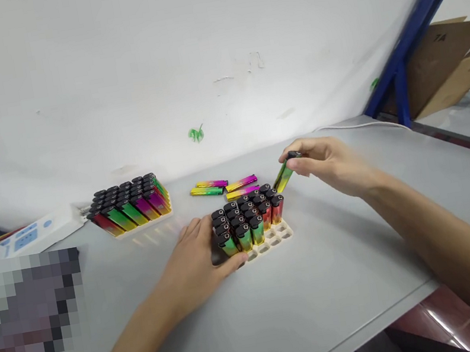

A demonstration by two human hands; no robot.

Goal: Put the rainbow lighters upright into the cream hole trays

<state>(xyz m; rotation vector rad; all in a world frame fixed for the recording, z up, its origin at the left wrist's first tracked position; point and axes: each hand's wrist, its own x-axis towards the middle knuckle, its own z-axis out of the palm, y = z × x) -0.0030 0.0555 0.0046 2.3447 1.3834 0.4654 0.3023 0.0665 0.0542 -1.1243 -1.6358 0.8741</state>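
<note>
My right hand (321, 164) pinches a green and yellow lighter (284, 176) by its black top, tilted, just right of the nearer rack. That white rack (275, 240) holds several upright lighters in green, red and yellow, with bare holes along its front edge. Against the rack's left side rests my left hand (196, 254), its thumb at the front corner and its fingers around the back; part of its grip is hidden. Behind the rack lie several loose lighters (241, 183), pink, yellow and green.
A second rack (144, 226) packed with upright lighters stands at the left, near a white box (28, 234) with blue pictures. At the right are a blue metal frame (400, 85) and cardboard boxes (446, 65). A white cable (361, 125) runs along the wall.
</note>
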